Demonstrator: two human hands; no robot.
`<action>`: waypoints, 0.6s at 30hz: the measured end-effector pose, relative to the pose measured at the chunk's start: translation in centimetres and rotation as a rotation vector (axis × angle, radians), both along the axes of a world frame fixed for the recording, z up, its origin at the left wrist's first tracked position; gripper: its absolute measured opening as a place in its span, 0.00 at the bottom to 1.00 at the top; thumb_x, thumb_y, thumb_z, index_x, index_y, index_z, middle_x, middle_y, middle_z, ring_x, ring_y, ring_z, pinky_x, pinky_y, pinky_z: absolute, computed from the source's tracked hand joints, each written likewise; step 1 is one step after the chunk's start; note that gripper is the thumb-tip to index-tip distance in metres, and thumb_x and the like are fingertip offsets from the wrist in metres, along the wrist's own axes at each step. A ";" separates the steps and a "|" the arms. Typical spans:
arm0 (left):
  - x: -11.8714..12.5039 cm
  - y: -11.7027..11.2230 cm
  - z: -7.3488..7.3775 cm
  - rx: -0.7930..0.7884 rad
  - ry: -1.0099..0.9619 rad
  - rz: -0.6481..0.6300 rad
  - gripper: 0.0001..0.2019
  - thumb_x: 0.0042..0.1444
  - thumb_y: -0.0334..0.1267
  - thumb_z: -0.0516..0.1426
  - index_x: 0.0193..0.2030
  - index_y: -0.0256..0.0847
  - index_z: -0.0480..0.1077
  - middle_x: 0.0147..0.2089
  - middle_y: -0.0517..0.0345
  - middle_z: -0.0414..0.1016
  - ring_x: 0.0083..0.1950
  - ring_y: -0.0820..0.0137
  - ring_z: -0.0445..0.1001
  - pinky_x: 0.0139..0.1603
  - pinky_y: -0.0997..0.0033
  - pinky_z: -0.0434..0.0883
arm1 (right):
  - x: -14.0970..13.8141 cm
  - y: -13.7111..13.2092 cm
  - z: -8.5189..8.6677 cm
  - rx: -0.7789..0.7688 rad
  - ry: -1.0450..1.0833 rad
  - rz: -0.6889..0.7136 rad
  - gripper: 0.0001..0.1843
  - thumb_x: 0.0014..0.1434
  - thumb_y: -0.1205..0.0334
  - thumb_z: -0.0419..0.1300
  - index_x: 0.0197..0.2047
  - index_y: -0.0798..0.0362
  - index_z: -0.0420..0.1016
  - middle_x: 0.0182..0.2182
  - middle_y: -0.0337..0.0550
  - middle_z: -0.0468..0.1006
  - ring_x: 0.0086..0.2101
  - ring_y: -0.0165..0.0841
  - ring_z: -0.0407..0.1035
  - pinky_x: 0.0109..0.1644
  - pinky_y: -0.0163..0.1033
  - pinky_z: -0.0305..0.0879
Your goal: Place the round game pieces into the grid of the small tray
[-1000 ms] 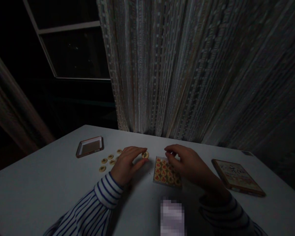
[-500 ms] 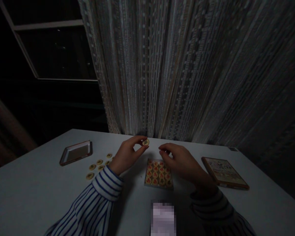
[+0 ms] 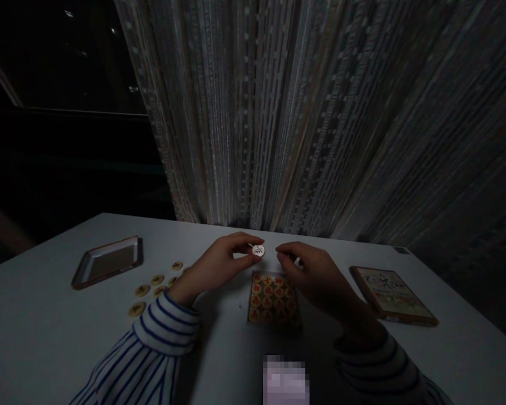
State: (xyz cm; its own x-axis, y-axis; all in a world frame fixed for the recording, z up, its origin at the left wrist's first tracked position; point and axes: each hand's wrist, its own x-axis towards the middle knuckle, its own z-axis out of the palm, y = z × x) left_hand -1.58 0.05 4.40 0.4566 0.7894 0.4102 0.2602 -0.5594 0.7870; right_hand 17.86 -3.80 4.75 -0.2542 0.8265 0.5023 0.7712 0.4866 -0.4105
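Note:
My left hand pinches a round pale game piece with a dark character on it, held just above the far edge of a small square tray packed with red-marked pieces. My right hand hovers over the tray's right side, thumb and fingers curled close together near the held piece; I cannot make out anything in them. Several loose pale pieces lie on the white table to the left of my left wrist. Both sleeves are striped.
An empty shallow box tray sits at the far left of the table. A printed box lid lies at the right. A patterned curtain hangs behind the table, beside a dark window.
My left hand lifted a piece from the table and carried it right, toward the packed tray. My right hand stayed over the tray. The camera view shifted right and down.

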 end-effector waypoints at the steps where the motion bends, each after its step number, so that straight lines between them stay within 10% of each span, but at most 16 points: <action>1: 0.0 0.0 0.0 -0.027 -0.004 -0.015 0.14 0.50 0.37 0.59 0.45 0.37 0.72 0.43 0.53 0.75 0.43 0.68 0.73 0.46 0.67 0.70 | -0.1 0.1 -0.2 0.004 0.003 0.007 0.10 0.57 0.63 0.52 0.39 0.54 0.74 0.33 0.42 0.78 0.33 0.32 0.71 0.36 0.36 0.64; 18: 0.4 -0.2 -0.3 -0.227 -0.112 -0.112 0.10 0.48 0.33 0.60 0.39 0.35 0.70 0.36 0.55 0.76 0.39 0.70 0.74 0.43 0.68 0.70 | -1.0 0.0 -0.7 0.019 0.013 0.095 0.11 0.56 0.63 0.56 0.43 0.53 0.72 0.35 0.42 0.78 0.33 0.31 0.71 0.38 0.36 0.65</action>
State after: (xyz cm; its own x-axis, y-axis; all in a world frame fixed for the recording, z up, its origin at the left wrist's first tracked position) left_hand -1.17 -0.14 4.06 0.5082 0.8138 0.2818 0.1103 -0.3860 0.9159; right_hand 16.88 -3.76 4.03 -0.3247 0.7891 0.5213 0.7156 0.5654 -0.4101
